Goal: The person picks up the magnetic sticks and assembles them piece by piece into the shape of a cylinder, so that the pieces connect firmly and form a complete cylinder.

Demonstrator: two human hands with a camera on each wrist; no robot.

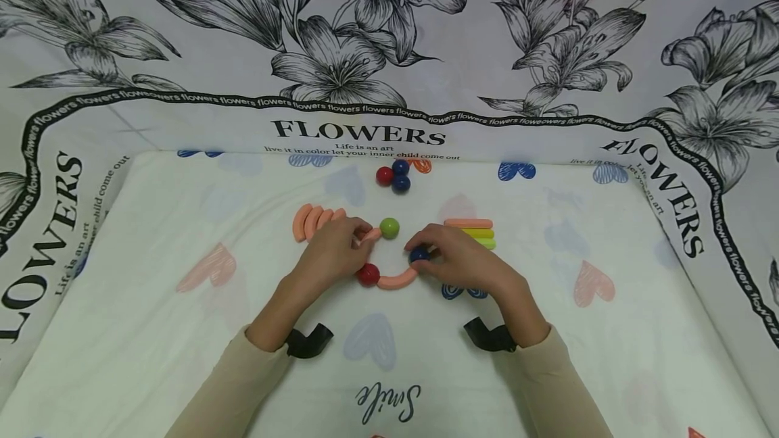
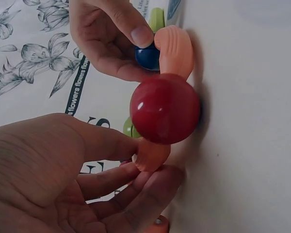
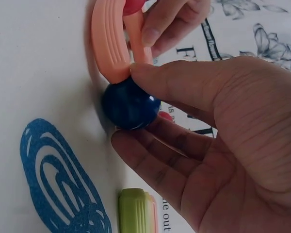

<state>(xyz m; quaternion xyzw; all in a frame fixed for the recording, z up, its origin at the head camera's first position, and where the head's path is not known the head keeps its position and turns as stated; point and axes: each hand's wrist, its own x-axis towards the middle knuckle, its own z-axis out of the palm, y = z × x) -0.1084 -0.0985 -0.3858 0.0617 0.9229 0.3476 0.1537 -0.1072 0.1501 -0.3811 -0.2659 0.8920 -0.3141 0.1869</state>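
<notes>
A chain of toy pieces lies in front of me. My left hand pinches an orange curved rod between thumb and fingers. One end of that rod meets a red ball; its other end is by a green ball, and I cannot tell whether they touch. From the red ball a second orange curved rod runs along the near side to a dark blue ball. My right hand holds this blue ball, its thumb at the joint with the rod.
Several orange curved rods lie left of the left hand. Straight rods, orange and yellow-green, lie beyond the right hand. Farther back sit a red ball and two blue balls. Black camera mounts stick out from both wrists.
</notes>
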